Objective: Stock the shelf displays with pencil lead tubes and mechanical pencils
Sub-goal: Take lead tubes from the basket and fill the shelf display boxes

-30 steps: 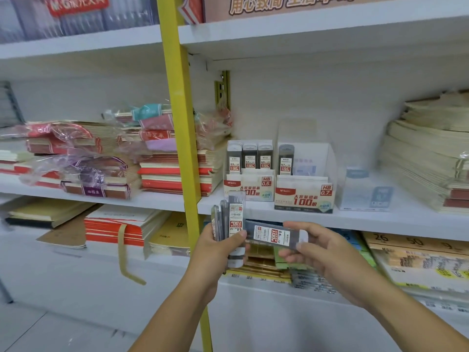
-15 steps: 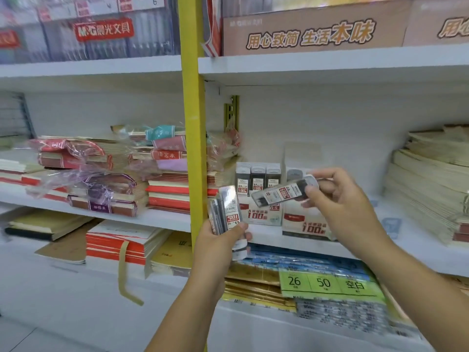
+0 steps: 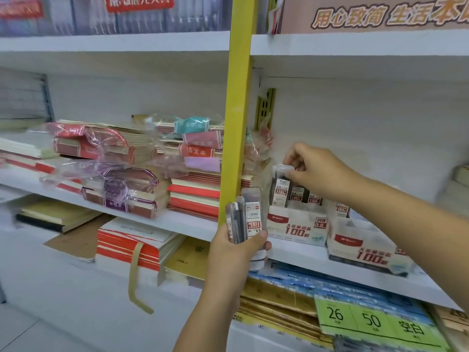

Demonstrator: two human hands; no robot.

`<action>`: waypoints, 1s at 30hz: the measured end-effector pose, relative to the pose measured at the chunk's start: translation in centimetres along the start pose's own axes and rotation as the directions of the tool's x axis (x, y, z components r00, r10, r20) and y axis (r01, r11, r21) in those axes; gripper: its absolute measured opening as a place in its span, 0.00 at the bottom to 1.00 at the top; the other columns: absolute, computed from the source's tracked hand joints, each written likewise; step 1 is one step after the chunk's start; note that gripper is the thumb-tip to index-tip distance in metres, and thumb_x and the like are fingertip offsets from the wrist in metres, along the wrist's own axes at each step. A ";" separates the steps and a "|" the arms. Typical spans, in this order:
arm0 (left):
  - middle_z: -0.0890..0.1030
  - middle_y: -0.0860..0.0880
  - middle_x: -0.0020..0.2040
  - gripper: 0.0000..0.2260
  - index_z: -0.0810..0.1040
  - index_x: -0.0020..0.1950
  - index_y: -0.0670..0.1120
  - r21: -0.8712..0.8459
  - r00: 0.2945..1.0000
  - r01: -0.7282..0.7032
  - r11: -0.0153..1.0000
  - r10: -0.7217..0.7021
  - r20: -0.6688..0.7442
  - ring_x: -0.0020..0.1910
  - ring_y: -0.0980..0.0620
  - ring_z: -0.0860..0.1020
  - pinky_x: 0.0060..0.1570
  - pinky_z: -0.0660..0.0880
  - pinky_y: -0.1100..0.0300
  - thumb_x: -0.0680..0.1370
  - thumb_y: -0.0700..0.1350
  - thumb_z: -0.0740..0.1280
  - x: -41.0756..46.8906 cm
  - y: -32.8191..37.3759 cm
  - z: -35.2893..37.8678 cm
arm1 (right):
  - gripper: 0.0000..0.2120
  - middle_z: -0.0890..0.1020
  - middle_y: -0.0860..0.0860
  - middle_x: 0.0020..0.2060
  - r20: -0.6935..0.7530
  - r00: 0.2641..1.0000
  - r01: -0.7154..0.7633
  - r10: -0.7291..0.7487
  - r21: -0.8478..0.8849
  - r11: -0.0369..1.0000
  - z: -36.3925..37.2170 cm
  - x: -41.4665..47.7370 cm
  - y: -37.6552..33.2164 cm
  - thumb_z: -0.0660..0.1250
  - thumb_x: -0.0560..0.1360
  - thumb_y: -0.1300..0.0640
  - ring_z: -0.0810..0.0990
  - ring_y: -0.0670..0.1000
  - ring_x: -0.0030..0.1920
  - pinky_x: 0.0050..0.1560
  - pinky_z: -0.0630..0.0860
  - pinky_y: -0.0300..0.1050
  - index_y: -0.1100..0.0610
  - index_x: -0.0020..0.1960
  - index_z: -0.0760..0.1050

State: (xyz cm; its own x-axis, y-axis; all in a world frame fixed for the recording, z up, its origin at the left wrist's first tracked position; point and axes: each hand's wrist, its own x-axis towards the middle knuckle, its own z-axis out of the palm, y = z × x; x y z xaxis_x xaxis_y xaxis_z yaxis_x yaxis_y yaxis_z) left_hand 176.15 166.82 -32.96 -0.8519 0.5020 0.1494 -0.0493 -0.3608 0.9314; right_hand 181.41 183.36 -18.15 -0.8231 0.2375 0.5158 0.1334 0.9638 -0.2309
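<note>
My left hand [image 3: 237,247] grips a bundle of several grey pencil lead tubes [image 3: 247,215] upright in front of the yellow shelf post. My right hand [image 3: 313,170] pinches the top of one lead tube [image 3: 280,185] that stands upright at the left end of the white HB 0.5 display box [image 3: 297,226] on the middle shelf. Other lead tubes [image 3: 305,195] stand in that box to its right. A second white display box [image 3: 365,247] sits further right, partly hidden by my right forearm.
A yellow upright post [image 3: 234,123] splits the shelving. Stacks of wrapped notebooks [image 3: 121,179] fill the middle shelf on the left. Below lie red-edged pads [image 3: 134,241], gold paper packs [image 3: 276,304] and green 26/50 price tags [image 3: 375,321]. A brown sign box [image 3: 375,15] sits on the top shelf.
My right hand carried one lead tube up from beside the bundle, turned it upright and set it into the left end of the HB 0.5 box. The left hand kept its bundle.
</note>
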 end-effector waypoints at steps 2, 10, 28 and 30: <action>0.88 0.52 0.44 0.12 0.80 0.54 0.55 0.001 1.000 0.018 1.000 -0.018 0.023 0.42 0.53 0.87 0.39 0.82 0.59 0.75 0.42 0.76 0.0 0.0 -0.2 | 0.06 0.75 0.46 0.46 0.000 1.000 0.020 -0.020 -0.073 0.997 0.9 0.2 0.5 0.70 0.75 0.55 0.76 0.46 0.44 0.44 0.72 0.40 0.47 0.48 0.74; 0.88 0.51 0.46 0.15 0.80 0.57 0.54 0.066 0.992 0.032 0.997 -0.040 0.121 0.47 0.51 0.87 0.54 0.80 0.49 0.73 0.45 0.78 -0.4 0.4 -0.5 | 0.08 0.77 0.42 0.47 -0.128 0.992 0.006 0.007 0.097 0.995 1.9 -3.5 -0.3 0.64 0.77 0.48 0.76 0.41 0.43 0.39 0.69 0.27 0.42 0.55 0.77; 0.88 0.44 0.48 0.20 0.80 0.59 0.49 -0.058 0.996 -0.004 0.998 0.009 0.093 0.45 0.47 0.87 0.44 0.84 0.52 0.68 0.45 0.77 -2.9 2.3 -0.6 | 0.09 0.84 0.49 0.44 0.259 0.957 -0.258 0.130 0.558 0.789 0.8 -13.1 -0.9 0.73 0.72 0.62 0.84 0.46 0.41 0.44 0.82 0.43 0.50 0.48 0.78; 0.88 0.46 0.48 0.15 0.79 0.59 0.50 0.017 0.995 -0.036 0.999 0.034 0.097 0.46 0.48 0.87 0.43 0.83 0.54 0.74 0.41 0.75 -2.9 2.3 -0.7 | 0.09 0.84 0.44 0.42 0.259 0.957 -0.245 0.132 0.474 0.846 1.0 -13.1 -1.3 0.75 0.71 0.57 0.82 0.42 0.39 0.43 0.81 0.41 0.48 0.46 0.78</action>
State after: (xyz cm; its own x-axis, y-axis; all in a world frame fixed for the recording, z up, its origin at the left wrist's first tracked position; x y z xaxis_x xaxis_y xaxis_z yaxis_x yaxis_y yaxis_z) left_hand 178.18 163.98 -31.44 -0.7987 0.5630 0.2126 -0.0096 -0.3652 0.9309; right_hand 191.50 178.87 -25.44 -0.9129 0.3233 0.2493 0.0530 0.6992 -0.7129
